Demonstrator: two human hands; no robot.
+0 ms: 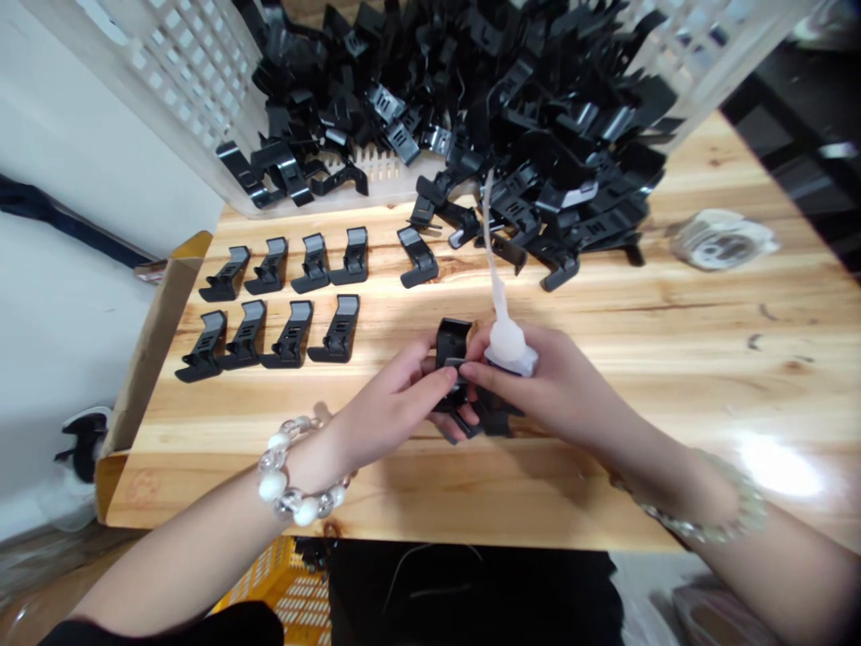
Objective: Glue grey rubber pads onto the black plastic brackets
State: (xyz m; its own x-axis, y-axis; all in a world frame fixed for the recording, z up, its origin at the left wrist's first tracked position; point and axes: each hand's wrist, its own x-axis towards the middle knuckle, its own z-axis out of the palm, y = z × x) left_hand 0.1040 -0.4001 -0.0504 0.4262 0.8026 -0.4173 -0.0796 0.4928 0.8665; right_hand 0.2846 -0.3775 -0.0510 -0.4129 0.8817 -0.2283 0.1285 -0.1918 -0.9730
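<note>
My left hand [396, 395] is closed around a black plastic clip [452, 339], gripped between thumb and fingers above the table. In my right hand [544, 368] is a small white squeeze bottle [509, 345] with a long thin nozzle pointing away from me. The right thumb and fingertip also meet at the clip, pinching near its middle; whether something small is between them I cannot make out. Left of my hands, similar black clips [336, 329] lie in two rows, each with a grey strip at its upper end. One more clip [418, 257] lies apart, beyond my hands.
A white plastic crate [195, 99] full of black clips stands at the back, with a loose heap [592, 215] spilling before it. A tape roll [723, 240] lies at the right. Cardboard [144, 359] borders the table's left edge. An orange crate [296, 597] sits below the front edge.
</note>
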